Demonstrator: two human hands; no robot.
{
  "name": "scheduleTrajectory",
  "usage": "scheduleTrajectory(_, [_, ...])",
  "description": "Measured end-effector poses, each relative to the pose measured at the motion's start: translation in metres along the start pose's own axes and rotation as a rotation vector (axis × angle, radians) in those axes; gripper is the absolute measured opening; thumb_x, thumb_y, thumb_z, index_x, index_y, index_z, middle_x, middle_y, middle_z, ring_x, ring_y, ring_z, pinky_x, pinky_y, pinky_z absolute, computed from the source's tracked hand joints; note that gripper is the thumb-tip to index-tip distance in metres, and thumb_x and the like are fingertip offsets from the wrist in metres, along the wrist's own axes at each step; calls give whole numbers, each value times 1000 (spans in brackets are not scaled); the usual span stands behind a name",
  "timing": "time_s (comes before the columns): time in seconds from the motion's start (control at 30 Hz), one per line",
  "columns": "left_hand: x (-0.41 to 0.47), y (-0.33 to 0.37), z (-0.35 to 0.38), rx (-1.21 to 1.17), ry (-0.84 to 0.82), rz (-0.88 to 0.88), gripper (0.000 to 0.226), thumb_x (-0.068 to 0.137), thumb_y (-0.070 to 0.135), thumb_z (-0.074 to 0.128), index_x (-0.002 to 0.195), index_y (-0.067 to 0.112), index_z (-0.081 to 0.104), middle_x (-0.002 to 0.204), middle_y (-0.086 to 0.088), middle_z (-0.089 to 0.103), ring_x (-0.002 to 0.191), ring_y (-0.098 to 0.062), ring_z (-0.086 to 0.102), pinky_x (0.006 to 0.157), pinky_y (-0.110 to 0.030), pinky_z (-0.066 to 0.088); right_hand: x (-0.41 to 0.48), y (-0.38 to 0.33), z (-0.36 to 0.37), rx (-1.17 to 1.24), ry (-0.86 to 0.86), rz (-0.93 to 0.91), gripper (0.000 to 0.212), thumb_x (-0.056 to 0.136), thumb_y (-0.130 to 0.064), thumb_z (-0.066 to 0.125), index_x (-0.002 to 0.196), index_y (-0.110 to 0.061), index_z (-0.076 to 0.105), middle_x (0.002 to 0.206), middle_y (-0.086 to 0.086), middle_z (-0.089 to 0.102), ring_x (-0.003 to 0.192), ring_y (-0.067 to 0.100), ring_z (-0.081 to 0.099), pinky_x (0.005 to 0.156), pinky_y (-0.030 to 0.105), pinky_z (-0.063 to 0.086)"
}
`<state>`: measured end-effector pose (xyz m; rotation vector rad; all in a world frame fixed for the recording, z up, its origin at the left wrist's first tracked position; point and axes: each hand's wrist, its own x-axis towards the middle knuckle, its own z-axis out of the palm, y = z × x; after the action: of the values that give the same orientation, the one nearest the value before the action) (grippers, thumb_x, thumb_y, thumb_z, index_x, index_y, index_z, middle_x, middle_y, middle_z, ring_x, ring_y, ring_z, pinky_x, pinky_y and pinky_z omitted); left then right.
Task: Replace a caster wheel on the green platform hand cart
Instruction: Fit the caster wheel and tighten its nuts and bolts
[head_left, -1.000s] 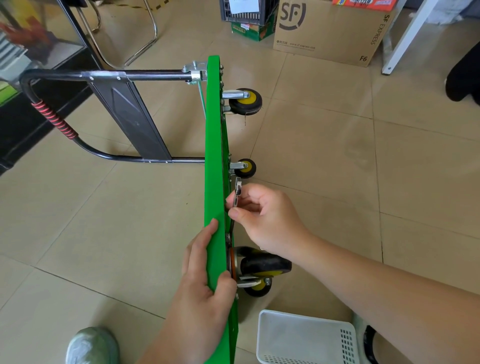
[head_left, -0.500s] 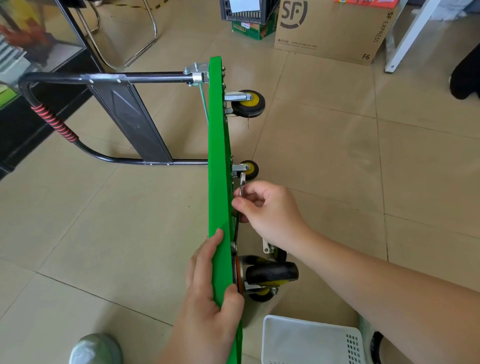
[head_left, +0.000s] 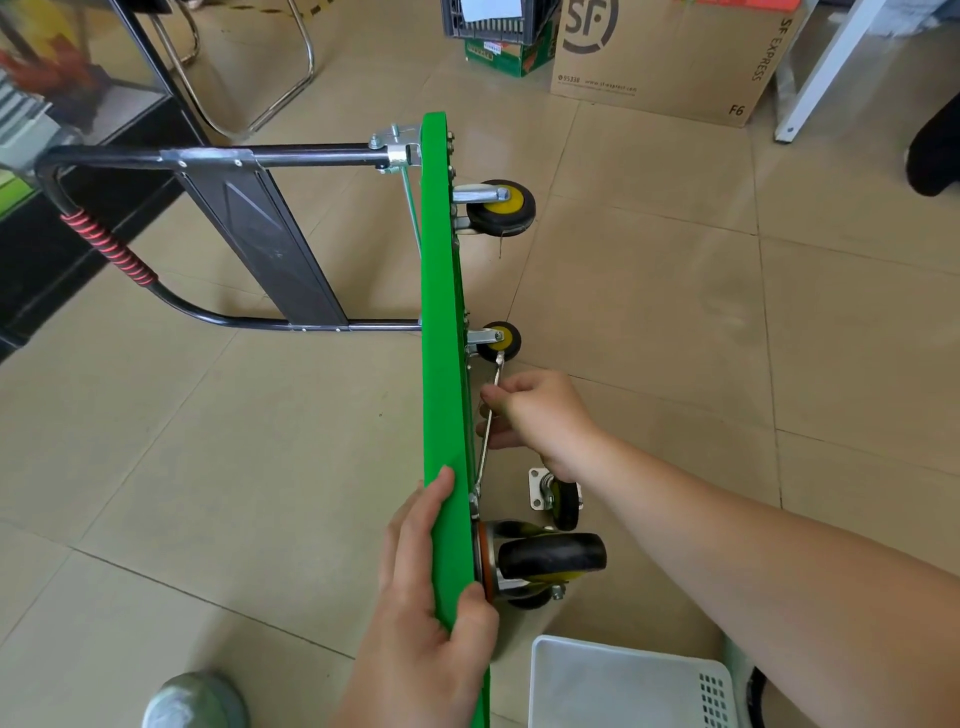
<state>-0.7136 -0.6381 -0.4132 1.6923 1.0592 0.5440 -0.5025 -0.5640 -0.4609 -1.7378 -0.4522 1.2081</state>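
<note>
- Head view, step: green cart deck (head_left: 441, 322) stands on its long edge on the floor, mid-frame, underside facing right, handle (head_left: 104, 249) folded out to the left.
- L hand (head_left: 426, 623) clamps the deck's near edge, fingers on the left face, thumb on the underside, steadying it.
- R hand (head_left: 540, 415) is curled round a slim wrench (head_left: 482, 462); the tool's near end sits at the deck underside just above the mount plate of the big black caster (head_left: 553, 556).
- A loose caster (head_left: 558, 499) lies on the floor just right of the deck, prob. the old one. So I judge it's fastening the replacement, late in the job.
- Next move: keep the wrench head seated on the nut, swing in short arcs since the deck is close, L hand bracing vs. tipping; then check the other bolts on the plate.
- Hard to see: nut/bolt itself is hidden behind the deck edge and wrench head; can't tell turn direction or how tight.
- R fingertips are tucked out of sight; the near end of the deck is cut off at the frame bottom.
- White basket (head_left: 623, 680) near right, contents not visible.
</note>
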Motion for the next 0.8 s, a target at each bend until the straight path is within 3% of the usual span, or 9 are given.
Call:
scheduleTrajectory(0.1, [-1, 3, -1, -34, -4, -12, 79, 75, 20, 51, 132, 70, 34, 139, 27, 41, 118, -3, 55, 84, -8, 45, -12, -14, -10, 12, 57, -134, 9, 97, -14, 64, 100, -7, 68, 95, 12, 72, 73, 19, 75, 73, 39, 64])
scheduleTrajectory(0.23, [-2, 5, 0, -47, -10, -25, 76, 76, 23, 49, 132, 72, 33, 138, 34, 39, 127, -4, 50, 106, -25, 45, -38, -25, -16, -17, -19, -304, 10, 95, -9, 66, 94, -17, 70, 86, 4, 73, 80, 17, 75, 74, 36, 63])
scheduleTrajectory(0.37, [-3, 7, 0, -41, -6, -31, 74, 77, 25, 48, 136, 66, 34, 135, 40, 39, 127, -2, 50, 107, -27, 46, -63, -19, -15, -123, -90, -427, 16, 91, -7, 70, 91, -23, 72, 88, 4, 75, 87, 22, 74, 81, 39, 62])
scheduleTrajectory(0.53, [-4, 9, -2, -56, 1, -40, 71, 79, 26, 49, 137, 66, 33, 132, 42, 40, 127, 0, 50, 110, -30, 43, -81, -10, -12, -135, -108, -477, 20, 88, -4, 73, 92, -24, 72, 95, 7, 75, 93, 23, 73, 92, 43, 59])
scheduleTrajectory(0.63, [-4, 9, -3, -52, -9, -58, 70, 92, 19, 53, 135, 69, 32, 136, 39, 41, 127, -3, 52, 112, -38, 43, -85, -7, -11, -131, -108, -492, 20, 87, -4, 74, 93, -24, 72, 94, 4, 75, 92, 21, 72, 92, 42, 59])
scheduleTrajectory(0.8, [-4, 8, -3, -42, -28, -84, 74, 95, 15, 51, 131, 75, 30, 137, 32, 42, 123, -8, 57, 109, -43, 46, -82, -3, -6, -112, -107, -481, 21, 88, -4, 73, 92, -24, 71, 96, 10, 75, 93, 26, 72, 90, 45, 59])
